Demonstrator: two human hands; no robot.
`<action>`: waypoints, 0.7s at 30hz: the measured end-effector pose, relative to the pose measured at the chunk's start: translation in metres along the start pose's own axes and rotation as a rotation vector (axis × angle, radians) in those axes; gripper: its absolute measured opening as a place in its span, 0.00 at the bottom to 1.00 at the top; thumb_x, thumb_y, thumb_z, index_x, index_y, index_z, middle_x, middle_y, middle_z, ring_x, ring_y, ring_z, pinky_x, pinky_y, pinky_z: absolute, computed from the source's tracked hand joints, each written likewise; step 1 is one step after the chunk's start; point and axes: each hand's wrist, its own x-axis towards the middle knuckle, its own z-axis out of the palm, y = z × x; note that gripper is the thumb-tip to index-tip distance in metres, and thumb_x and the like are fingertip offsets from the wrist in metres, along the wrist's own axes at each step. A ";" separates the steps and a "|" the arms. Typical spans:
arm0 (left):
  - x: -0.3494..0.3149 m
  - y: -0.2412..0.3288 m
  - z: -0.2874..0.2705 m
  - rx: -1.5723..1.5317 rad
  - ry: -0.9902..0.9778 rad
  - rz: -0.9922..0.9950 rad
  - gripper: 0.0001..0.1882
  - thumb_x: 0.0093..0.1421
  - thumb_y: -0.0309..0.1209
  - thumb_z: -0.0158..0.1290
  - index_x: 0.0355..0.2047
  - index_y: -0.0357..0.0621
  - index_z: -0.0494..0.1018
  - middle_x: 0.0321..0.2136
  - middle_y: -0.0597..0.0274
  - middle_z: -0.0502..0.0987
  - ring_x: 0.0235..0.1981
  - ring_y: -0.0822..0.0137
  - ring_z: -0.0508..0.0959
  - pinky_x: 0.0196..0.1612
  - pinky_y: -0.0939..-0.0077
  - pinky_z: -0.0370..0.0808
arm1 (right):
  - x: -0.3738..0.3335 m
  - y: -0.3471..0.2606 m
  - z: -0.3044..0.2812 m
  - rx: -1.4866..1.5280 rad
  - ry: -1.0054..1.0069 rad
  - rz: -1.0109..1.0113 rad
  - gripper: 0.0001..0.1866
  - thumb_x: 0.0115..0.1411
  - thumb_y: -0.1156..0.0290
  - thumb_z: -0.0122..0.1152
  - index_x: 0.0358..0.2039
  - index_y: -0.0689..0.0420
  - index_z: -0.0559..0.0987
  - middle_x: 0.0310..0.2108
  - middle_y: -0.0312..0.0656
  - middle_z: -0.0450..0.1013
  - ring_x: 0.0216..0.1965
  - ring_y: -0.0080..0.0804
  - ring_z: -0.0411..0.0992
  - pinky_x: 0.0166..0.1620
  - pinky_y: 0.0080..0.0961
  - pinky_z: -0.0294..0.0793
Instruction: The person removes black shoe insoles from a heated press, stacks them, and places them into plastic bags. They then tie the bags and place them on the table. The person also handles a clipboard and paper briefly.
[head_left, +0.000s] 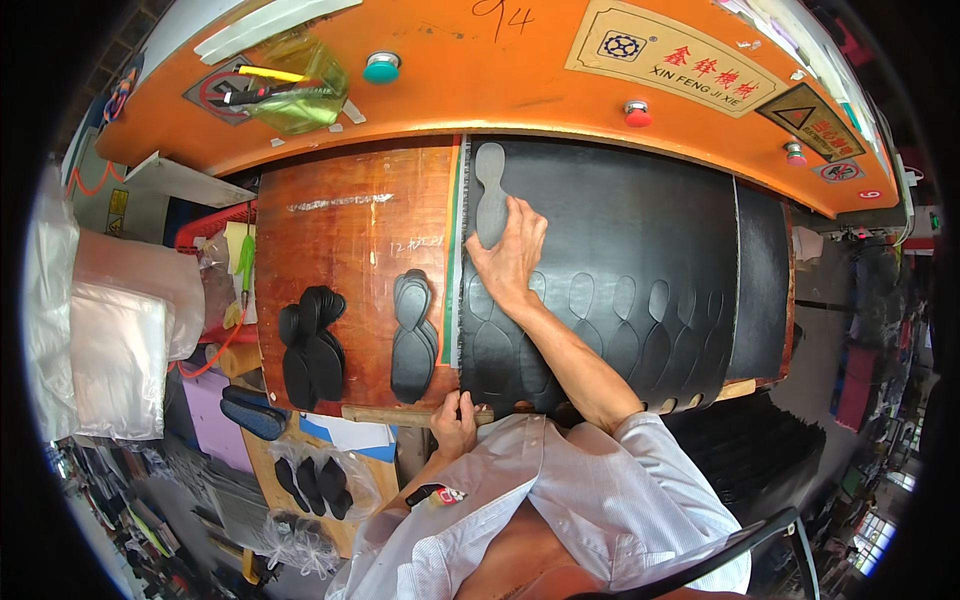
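Note:
My right hand [510, 245] reaches over a black sheet [620, 200], its thumb and fingers closed on the lower end of a grey sole-shaped piece [490, 180]. That piece lies flat by the sheet's left edge. Below it, several sole outlines [625, 310] run in a row across the sheet. My left hand [455, 425] is at the front edge near the sheet's lower left corner, with curled fingers. What they grip, if anything, is hidden. Left of the sheet, two stacks of black insoles, one on the left [313, 345] and one nearer the sheet [412, 335], lie on a brown board [350, 240].
An orange machine beam [450, 80] with a green button [381, 67] and red buttons [637, 113] spans the far side. Bagged insoles [315, 485] lie on a low table at front left. Clear plastic bags [115, 350] hang at left. More black material [750, 450] lies at front right.

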 end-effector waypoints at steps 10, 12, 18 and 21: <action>0.056 0.022 0.023 0.072 0.121 0.086 0.11 0.70 0.31 0.55 0.32 0.36 0.75 0.18 0.57 0.78 0.20 0.66 0.80 0.27 0.68 0.74 | 0.034 0.099 -0.111 0.452 -0.014 0.315 0.19 0.60 0.69 0.69 0.50 0.64 0.79 0.43 0.44 0.77 0.42 0.31 0.75 0.48 0.28 0.77; 0.076 0.028 0.028 0.122 0.164 0.168 0.12 0.69 0.32 0.55 0.28 0.39 0.75 0.19 0.53 0.79 0.21 0.54 0.80 0.27 0.61 0.74 | 0.055 0.140 -0.153 0.534 0.146 0.298 0.09 0.66 0.70 0.65 0.43 0.60 0.81 0.32 0.33 0.76 0.34 0.20 0.72 0.42 0.21 0.74; 0.130 0.053 0.043 0.157 0.160 0.129 0.20 0.72 0.40 0.51 0.25 0.41 0.73 0.18 0.50 0.78 0.22 0.44 0.80 0.29 0.50 0.73 | 0.151 0.221 -0.261 0.381 0.631 0.081 0.11 0.73 0.67 0.56 0.40 0.64 0.78 0.34 0.36 0.75 0.36 0.21 0.70 0.43 0.21 0.72; 0.153 0.059 0.050 0.145 0.133 0.066 0.21 0.72 0.42 0.49 0.25 0.41 0.73 0.18 0.51 0.79 0.23 0.45 0.81 0.32 0.49 0.73 | 0.201 0.237 -0.298 0.143 0.700 -0.054 0.13 0.71 0.64 0.59 0.41 0.64 0.78 0.32 0.38 0.73 0.34 0.24 0.69 0.41 0.24 0.71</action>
